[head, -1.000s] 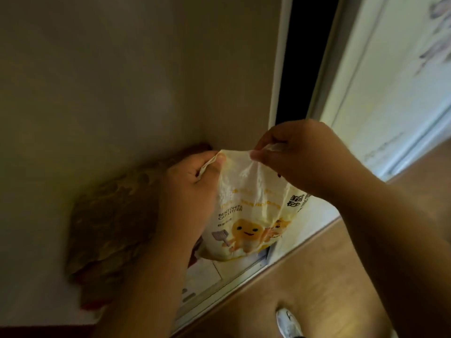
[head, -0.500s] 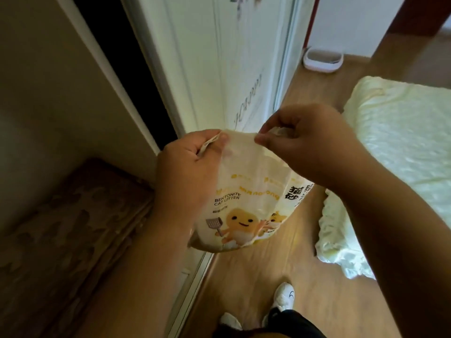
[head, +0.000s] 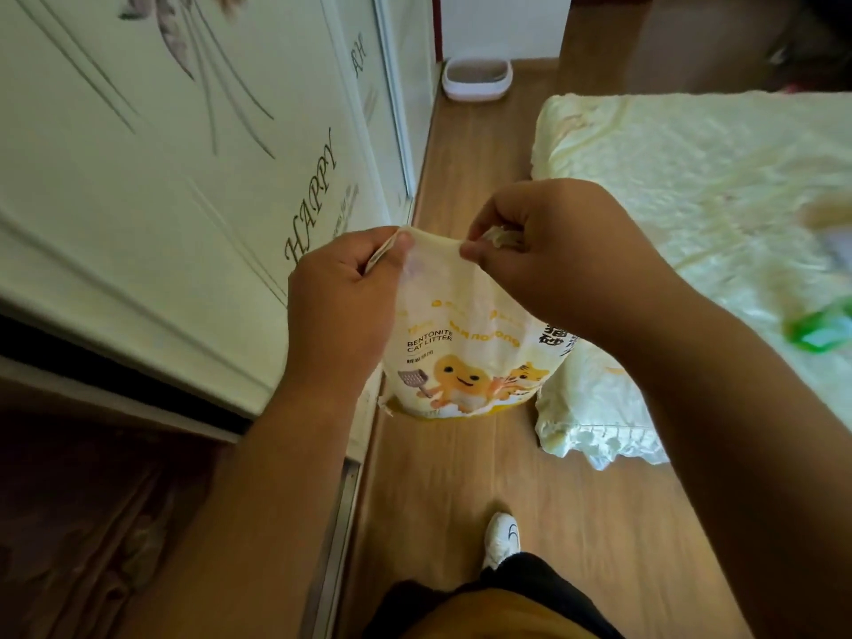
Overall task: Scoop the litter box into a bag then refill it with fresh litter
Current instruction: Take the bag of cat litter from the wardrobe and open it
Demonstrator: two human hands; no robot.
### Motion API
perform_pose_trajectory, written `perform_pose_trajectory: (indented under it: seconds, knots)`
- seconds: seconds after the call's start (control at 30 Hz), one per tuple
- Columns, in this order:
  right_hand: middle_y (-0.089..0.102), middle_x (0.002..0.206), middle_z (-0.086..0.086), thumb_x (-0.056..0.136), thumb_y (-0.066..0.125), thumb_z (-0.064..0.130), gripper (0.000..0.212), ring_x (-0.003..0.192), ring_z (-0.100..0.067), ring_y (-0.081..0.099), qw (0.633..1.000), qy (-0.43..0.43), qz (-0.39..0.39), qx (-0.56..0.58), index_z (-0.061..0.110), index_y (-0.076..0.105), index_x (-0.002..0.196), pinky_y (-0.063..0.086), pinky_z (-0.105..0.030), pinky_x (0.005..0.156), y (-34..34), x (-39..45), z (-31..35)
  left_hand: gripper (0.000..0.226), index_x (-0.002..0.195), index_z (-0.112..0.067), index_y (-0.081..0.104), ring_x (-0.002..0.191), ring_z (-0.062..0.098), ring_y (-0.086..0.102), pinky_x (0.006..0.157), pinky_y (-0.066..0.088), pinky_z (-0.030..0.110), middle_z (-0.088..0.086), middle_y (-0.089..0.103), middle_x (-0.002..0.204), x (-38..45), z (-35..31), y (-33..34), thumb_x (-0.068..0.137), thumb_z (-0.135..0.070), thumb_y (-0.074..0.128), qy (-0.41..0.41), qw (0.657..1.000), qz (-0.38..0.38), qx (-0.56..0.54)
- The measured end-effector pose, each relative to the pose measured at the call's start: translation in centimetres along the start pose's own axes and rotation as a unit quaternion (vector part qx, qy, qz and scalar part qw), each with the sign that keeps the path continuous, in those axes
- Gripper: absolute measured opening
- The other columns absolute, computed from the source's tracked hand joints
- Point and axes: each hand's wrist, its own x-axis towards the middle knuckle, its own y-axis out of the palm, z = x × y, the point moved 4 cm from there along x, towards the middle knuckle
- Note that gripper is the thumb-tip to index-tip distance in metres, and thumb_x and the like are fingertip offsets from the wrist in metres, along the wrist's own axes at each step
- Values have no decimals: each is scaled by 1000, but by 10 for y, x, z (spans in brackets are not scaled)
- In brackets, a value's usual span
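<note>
- You have turned away from the dim corner of a second ago; the white oval litter box [head: 477, 78] now shows far ahead on the wood floor [head: 461, 477], against the wall.
- Your grip on the cream plastic bag of bentonite cat litter [head: 461, 357] is unchanged: your left hand [head: 343, 306] pinches one top corner, and your right hand [head: 548, 251] pinches the bunched other corner.
- The bag hangs between your hands above the floor, beside the white sliding wardrobe door [head: 184, 177] and well apart from the box.
- This looks like the carry toward refilling; you cannot tell from here whether scooping is done.
- The bag bulges low, so it likely holds litter; its mouth looks closed.
- The box holds something greyish, too small to make out.
- A pale yellow quilted bed [head: 691, 200] lies to your right.
</note>
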Motion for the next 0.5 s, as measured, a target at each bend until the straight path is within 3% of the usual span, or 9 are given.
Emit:
perform_pose_trajectory:
  seconds: [0.17, 0.5]
  knots:
    - [54, 67, 17, 92, 69, 36, 14, 62, -3, 52, 1000, 3, -21, -8, 24, 74, 95, 36, -16, 54, -23, 23, -35, 20, 109, -25, 79, 82, -2, 69, 73, 58, 20, -18, 73, 85, 28, -20, 38, 99, -35, 65, 32, 999, 4, 4]
    - [63, 73, 11, 93, 68, 37, 17, 67, -6, 57, 999, 39, -28, -22, 21, 74, 95, 42, -17, 59, -34, 96, -87, 21, 108, -25, 79, 82, -4, 67, 72, 54, 13, -20, 71, 83, 110, -23, 100, 99, -37, 64, 48, 998, 45, 13]
